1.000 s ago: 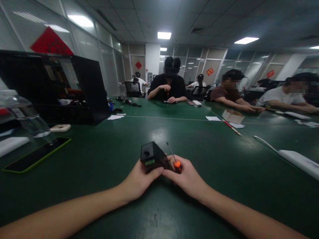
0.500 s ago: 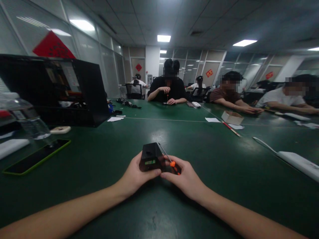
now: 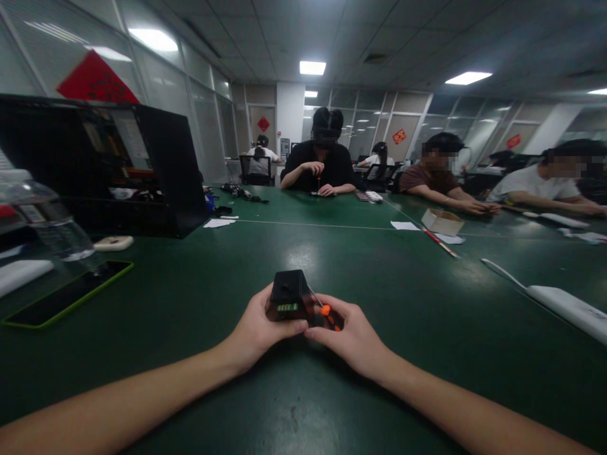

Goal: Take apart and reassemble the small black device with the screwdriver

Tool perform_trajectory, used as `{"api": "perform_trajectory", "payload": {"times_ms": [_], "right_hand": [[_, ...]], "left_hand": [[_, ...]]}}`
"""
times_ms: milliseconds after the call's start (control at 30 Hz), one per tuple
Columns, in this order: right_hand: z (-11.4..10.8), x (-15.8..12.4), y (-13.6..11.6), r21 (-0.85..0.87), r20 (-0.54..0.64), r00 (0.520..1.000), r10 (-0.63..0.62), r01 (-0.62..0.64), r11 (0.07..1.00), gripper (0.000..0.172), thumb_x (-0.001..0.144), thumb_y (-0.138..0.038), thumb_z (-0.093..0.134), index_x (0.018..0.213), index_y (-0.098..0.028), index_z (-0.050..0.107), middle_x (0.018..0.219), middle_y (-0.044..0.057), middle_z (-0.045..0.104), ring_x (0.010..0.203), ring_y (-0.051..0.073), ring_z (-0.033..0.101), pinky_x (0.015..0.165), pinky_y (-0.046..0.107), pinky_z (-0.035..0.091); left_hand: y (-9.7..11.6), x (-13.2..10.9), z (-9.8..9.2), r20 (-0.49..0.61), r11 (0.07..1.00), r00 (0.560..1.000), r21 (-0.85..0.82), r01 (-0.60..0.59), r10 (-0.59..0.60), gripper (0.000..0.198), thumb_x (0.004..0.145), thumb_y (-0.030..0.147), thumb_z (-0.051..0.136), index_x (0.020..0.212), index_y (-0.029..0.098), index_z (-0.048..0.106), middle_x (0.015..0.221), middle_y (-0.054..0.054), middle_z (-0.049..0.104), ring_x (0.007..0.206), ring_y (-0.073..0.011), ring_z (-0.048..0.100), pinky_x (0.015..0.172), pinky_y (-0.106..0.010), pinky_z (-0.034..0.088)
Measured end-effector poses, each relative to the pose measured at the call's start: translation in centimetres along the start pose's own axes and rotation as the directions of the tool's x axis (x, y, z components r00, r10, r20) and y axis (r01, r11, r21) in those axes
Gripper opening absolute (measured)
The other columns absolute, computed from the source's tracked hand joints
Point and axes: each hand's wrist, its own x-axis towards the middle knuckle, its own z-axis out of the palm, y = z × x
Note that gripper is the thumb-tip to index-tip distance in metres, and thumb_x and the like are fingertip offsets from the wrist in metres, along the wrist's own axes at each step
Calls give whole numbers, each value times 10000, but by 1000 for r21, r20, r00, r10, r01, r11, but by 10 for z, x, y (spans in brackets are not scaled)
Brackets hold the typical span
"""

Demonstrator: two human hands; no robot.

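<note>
Between my hands, above the green table (image 3: 294, 404), is a small black box (image 3: 288, 287) with a green connector strip (image 3: 287, 308) on the side facing me. My left hand (image 3: 258, 325) is wrapped round the box's left side, thumb along its lower front edge. In my right hand (image 3: 353, 328) lies a screwdriver (image 3: 325, 310) with an orange and black handle; its thin shaft slants up along the box's right side and its tip is hidden. The right thumb tip meets the left thumb near the box's lower right corner, and the right fingers are partly hidden.
At the left stand a clear bottle (image 3: 52, 218), a phone with a green edge (image 3: 71, 294) and a large black open case (image 3: 165, 170). A white power strip (image 3: 566, 309) lies at the right. Farther off are a small open box (image 3: 442, 222) and several seated people.
The black box has turned and tipped slightly, and less of the screwdriver's shaft shows beside it. Both hands keep their hold. The whole view has shifted a little.
</note>
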Motion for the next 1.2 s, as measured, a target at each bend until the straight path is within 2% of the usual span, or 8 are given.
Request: {"api": "perform_trajectory", "payload": {"times_ms": [100, 300, 567, 833, 1000, 1200], "right_hand": [[2, -1, -1, 22, -3, 1000, 21, -21, 1000, 374, 784, -281, 753, 1132, -177, 664, 978, 20, 689, 912, 195, 612, 825, 316, 461], [5, -1, -1, -14, -36, 998, 49, -50, 999, 353, 748, -264, 771, 1077, -172, 683, 841, -14, 642, 683, 116, 501, 626, 247, 392], [7, -2, 1, -32, -15, 998, 68, -69, 997, 385, 707, -253, 799, 1067, -177, 688, 834, -18, 642, 669, 110, 486, 629, 246, 389], [6, -3, 3, 8, 3, 998, 70, -70, 998, 409, 706, -245, 801, 1091, -186, 676, 834, -25, 629, 626, 95, 444, 580, 234, 359], [5, -1, 3, -17, -13, 998, 58, -58, 998, 389, 732, -270, 782, 1098, -192, 675, 854, -17, 634, 657, 107, 475, 610, 243, 383], [4, -1, 3, 22, 1, 996, 89, -89, 996, 384, 721, -290, 796, 1067, -172, 675, 822, -23, 611, 660, 102, 472, 617, 243, 381]], "left_hand": [[-1, 1, -1, 20, 1000, 1000, -18, 13, -12, 491, 677, 248, 843, 1112, 148, 639, 1137, -112, 729, 1056, -274, 684, 970, -393, 505], [2, 1, 1, 45, 1000, 999, -7, 11, -11, 482, 680, 245, 840, 1110, 135, 654, 1094, -114, 733, 1014, -266, 688, 951, -381, 503], [9, 0, -1, 69, 995, 997, 96, 19, -26, 419, 658, 246, 842, 1023, 123, 677, 960, -89, 742, 925, -250, 680, 874, -354, 505], [12, -2, -1, 70, 987, 998, 163, -5, -6, 453, 619, 231, 859, 1022, 138, 673, 973, -81, 738, 926, -259, 679, 842, -346, 510], [5, -2, 0, 24, 991, 1000, 130, -10, 7, 430, 652, 239, 848, 1037, 153, 679, 999, -79, 744, 974, -266, 683, 895, -365, 508], [5, 0, -1, 37, 996, 999, 82, 16, -19, 424, 673, 254, 842, 1047, 133, 683, 1015, -99, 747, 968, -263, 690, 913, -371, 509]]}}
